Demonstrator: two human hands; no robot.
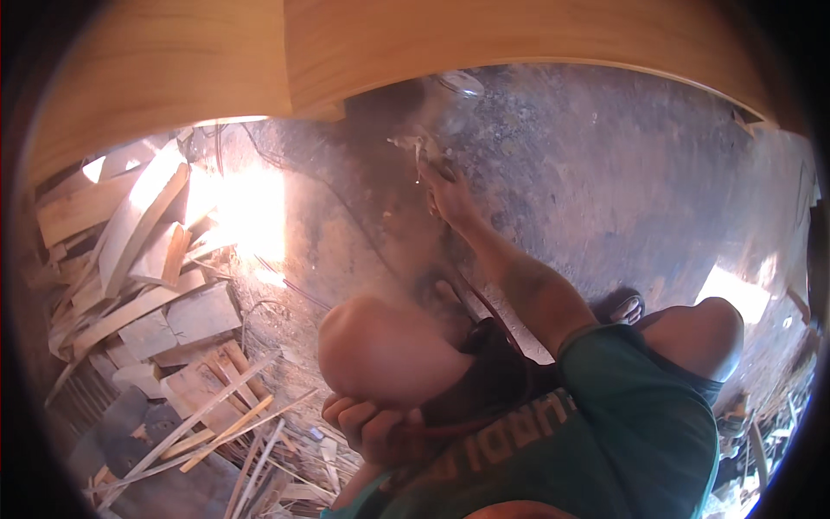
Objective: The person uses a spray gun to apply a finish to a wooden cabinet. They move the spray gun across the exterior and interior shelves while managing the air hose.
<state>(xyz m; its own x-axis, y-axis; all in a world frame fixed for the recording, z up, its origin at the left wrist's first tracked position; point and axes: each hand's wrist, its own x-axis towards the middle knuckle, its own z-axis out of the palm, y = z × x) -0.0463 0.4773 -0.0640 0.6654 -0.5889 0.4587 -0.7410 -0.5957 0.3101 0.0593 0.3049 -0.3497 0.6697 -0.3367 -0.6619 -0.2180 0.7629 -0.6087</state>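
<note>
My right hand (450, 201) reaches forward over the floor, its fingers closed round a slim, pale, nozzle-like tool (420, 157) whose exact kind is blurred. Pale haze hangs around its tip. My left hand (372, 426) rests curled beside my bent left knee, low in the view. A thin red hose (454, 427) comes out of its grip and crosses my lap. Another stretch of reddish hose (494, 316) shows between my legs, and its link to the tool is hidden. Just beyond the right hand lies a shiny round object (462, 84).
Large wooden panels (519, 36) arch across the far side. At left is a heap of wood offcuts (177, 311) and thin strips (225, 432). A dark cable (354, 216) runs over the stained floor (588, 173). More scraps (752, 441) lie at lower right.
</note>
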